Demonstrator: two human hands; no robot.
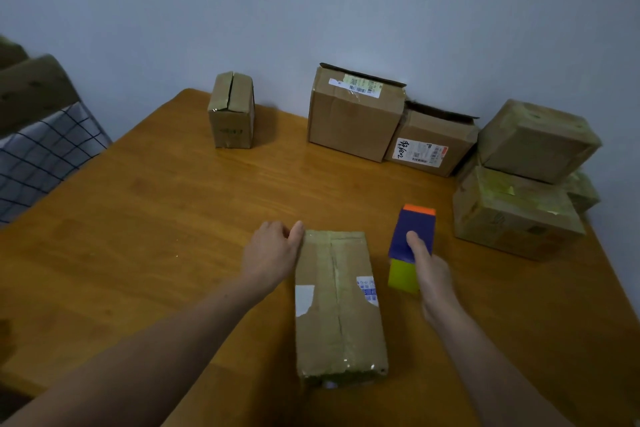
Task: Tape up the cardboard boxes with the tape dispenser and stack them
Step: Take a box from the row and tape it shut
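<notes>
1. Surface: a varnished wooden table stands against a plain blue-grey wall.
2. Off the table edge at 9 o'clock lies a checked cushion.
3. At 6 o'clock a long box lies flat, its centre seam running away from the person.
4. The left hand holds the long box at its far left corner, thumb on the top edge and fingers curled down the side.
5. The right hand grips the tape dispenser, thumb laid along its top. The dispenser is at 2 o'clock from the long box, just beside it.
6. Against the wall: a small box at 11 o'clock and a large box at 12 o'clock, touching a labelled box at 1 o'clock.
7. At 3 o'clock, an upper box sits tilted on a lower box.
</notes>
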